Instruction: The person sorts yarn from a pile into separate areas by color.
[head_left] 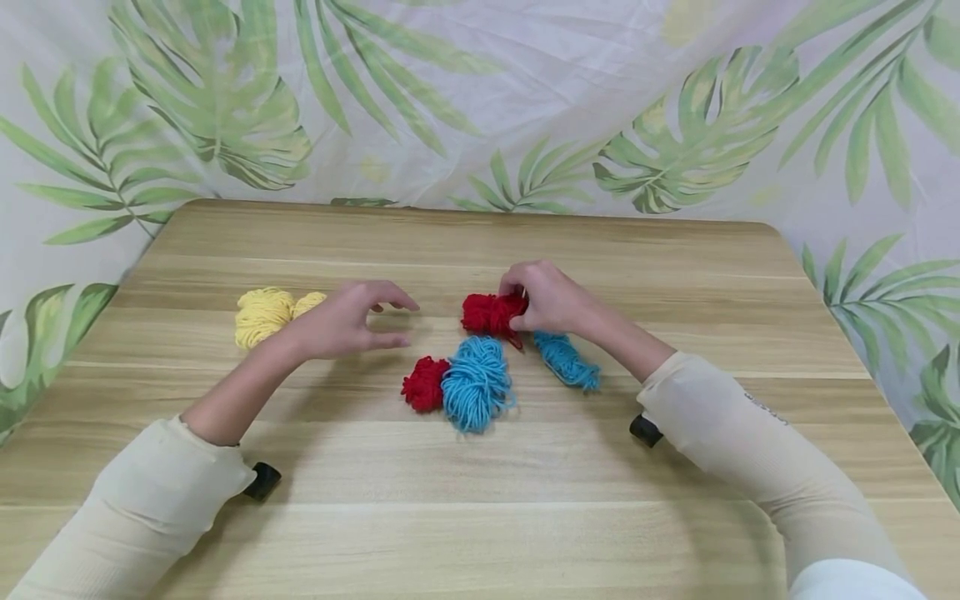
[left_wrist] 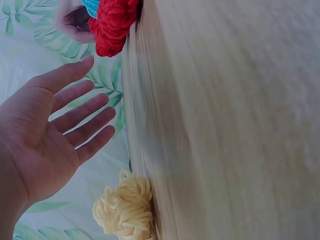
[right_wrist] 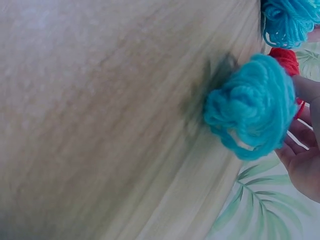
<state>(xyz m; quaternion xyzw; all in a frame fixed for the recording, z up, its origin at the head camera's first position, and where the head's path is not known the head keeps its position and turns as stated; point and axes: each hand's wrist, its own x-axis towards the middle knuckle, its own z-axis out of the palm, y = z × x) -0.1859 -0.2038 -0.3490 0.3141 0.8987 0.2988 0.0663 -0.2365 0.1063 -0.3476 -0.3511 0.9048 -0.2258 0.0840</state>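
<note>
My right hand (head_left: 546, 298) grips the right end of a red yarn bundle (head_left: 489, 313) lying on the wooden table, thumb in front and fingers behind. Just below that hand lies a narrow blue yarn bundle (head_left: 567, 362); in the right wrist view a blue yarn bundle (right_wrist: 252, 107) partly hides the red yarn (right_wrist: 285, 61). A large blue yarn bundle (head_left: 477, 385) touches a smaller red yarn bundle (head_left: 425, 384) nearer the front. My left hand (head_left: 351, 317) hovers with fingers spread and holds nothing, its palm showing in the left wrist view.
Yellow yarn (head_left: 262, 318) lies behind my left forearm, with another yellow piece (head_left: 309, 303) partly hidden by that hand. The table (head_left: 480, 517) ends at a back edge against a leaf-patterned cloth (head_left: 540, 108).
</note>
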